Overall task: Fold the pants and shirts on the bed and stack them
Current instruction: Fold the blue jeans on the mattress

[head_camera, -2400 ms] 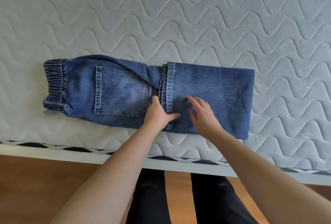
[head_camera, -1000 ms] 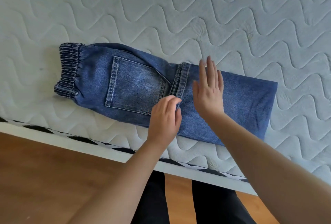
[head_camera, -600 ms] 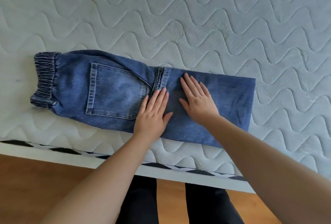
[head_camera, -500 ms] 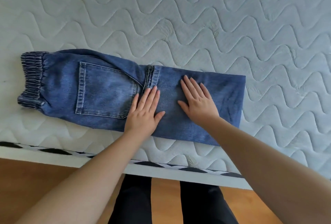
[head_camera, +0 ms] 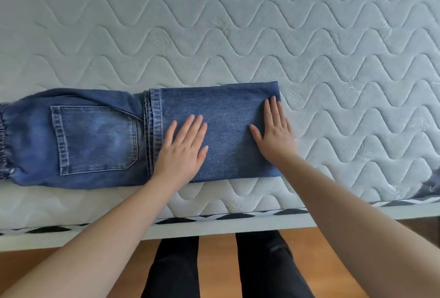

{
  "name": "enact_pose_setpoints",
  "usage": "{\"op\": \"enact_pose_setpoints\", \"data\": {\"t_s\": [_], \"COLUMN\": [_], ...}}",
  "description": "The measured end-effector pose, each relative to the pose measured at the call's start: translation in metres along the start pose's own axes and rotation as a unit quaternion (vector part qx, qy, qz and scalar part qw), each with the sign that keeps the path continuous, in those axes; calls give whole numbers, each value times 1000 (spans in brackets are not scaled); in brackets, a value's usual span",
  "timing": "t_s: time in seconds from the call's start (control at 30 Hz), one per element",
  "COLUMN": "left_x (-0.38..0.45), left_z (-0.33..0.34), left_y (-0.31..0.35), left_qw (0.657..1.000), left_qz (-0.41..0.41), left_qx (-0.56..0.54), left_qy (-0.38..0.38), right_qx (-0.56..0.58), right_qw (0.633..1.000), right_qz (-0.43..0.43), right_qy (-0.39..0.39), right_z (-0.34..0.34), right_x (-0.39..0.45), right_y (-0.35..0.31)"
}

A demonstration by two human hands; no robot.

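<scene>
Jeans (head_camera: pixel 100 138), blue and folded over, lie near the mattress (head_camera: pixel 214 24) edge. Left hand (head_camera: pixel 182 152) and right hand (head_camera: pixel 275 132) press flat on them, fingers straight, gripping nothing.

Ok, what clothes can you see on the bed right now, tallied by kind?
Jeans, blue denim, under both flat hands: 1
Dark cloth at the mattress's right edge, kind unclear: 1
Shirts: 0
Total: 2
</scene>
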State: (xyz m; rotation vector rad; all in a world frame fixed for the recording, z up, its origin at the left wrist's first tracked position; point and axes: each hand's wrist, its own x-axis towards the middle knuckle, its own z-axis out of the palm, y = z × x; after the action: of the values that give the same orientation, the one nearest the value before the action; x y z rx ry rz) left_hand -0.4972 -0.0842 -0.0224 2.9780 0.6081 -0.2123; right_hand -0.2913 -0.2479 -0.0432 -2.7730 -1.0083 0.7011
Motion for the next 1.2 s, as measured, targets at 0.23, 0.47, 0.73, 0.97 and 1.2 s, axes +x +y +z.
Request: {"op": "enact_pose_setpoints", "data": {"t_s": [0.23, 0.47, 0.73, 0.97, 1.2], "left_x": [105, 155, 156, 128, 52], "left_z": [-14, -2, -3, -30, -48], "left_y": [74, 66, 71, 56, -20], "left_qw": [985, 957, 954, 969, 981], "left_qz": [158, 230, 209, 191, 21], "left_qx": [16, 96, 103, -64, -172], "left_qy": [-67, -149, -186, -142, -83], "right_qx": [32, 6, 54, 150, 185], "right_qw": [999, 999, 998, 982, 970], "right_qz": [20, 5, 3, 43, -48], "right_qy": [29, -38, -44, 105, 152], "right_z": [20, 35, 23, -6, -10], "right_x": [-49, -105, -126, -108, -63], "right_y": [11, 36, 40, 7, -83]}}
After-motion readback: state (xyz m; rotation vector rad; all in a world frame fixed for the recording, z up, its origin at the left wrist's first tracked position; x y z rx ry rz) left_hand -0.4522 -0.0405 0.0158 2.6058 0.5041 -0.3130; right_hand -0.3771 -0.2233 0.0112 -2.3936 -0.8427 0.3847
